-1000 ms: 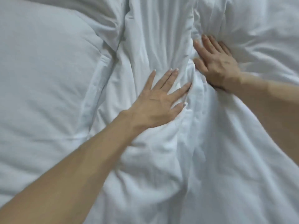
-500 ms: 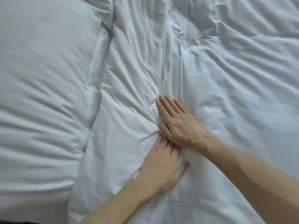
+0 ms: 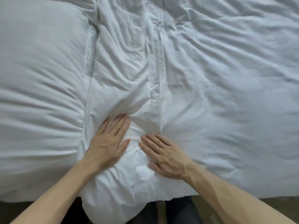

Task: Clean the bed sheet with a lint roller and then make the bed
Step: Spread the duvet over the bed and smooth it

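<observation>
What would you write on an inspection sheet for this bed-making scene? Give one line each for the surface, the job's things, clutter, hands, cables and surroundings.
Surface: a white duvet covers the bed, creased all over, with a ridge of folds running down the middle.
Job's things: the duvet, and a white pillow lying to its left; no lint roller in view.
Clutter: nothing seen.
Hands: the left hand and right hand lie flat on the duvet near its close edge, fingers straight, side by side and not touching.
Cables: nothing seen.
Surroundings: dark floor below the bed edge, and the person's dark trousers.
</observation>
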`<state>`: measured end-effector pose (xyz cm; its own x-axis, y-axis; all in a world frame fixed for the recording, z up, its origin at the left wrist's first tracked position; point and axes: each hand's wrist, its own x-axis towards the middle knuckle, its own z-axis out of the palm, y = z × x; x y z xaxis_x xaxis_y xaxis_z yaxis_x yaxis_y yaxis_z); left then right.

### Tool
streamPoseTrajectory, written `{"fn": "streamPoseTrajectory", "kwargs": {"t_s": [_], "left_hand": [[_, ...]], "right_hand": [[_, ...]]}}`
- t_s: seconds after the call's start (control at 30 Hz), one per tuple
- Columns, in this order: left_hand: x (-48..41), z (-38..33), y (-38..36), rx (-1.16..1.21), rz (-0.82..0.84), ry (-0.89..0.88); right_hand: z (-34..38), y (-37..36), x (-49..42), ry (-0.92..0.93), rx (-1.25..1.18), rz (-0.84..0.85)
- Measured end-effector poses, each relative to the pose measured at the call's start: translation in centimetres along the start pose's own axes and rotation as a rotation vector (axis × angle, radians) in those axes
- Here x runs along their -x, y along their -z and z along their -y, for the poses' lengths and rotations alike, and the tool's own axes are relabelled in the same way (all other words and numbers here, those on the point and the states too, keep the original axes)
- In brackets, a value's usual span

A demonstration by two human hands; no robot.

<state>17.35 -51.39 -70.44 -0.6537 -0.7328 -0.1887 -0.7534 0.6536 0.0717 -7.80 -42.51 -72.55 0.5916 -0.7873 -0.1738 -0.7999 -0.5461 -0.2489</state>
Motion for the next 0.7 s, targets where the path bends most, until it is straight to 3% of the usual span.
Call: {"fn": "streamPoseTrajectory", "kwargs": {"t_s": [0.1,0.27,0.4,0.5,0.57,0.7], "left_hand": [[-0.4,0.1,-0.1,-0.015,-0.008,0.030],[2.2,-6.1,-1.1,0.126,-0.207,-0.021],[5.3,-17.5,-5.0,0.325,0.027,0.097],[4.7,-23.7,-4.6,0.525,0.028,-0.129],[2.4,-25.4,-3.4,0.628,-0.054,-0.175],[-5.5,-23.9,-3.4,0.546,-0.230,0.145]], "right_hand": [[-1.1,-1.7,4.5,-0.211,0.005,0.043],[-1.1,-1.9,9.4,-0.403,0.004,-0.033],[-2.3,-1.3,11.6,-0.517,0.007,-0.073],[-5.3,0.0,12.5,-0.601,0.016,-0.138],[-8.6,0.8,13.5,-0.673,0.034,-0.139],[-14.5,1.3,18.2,-0.687,0.059,0.005]]}}
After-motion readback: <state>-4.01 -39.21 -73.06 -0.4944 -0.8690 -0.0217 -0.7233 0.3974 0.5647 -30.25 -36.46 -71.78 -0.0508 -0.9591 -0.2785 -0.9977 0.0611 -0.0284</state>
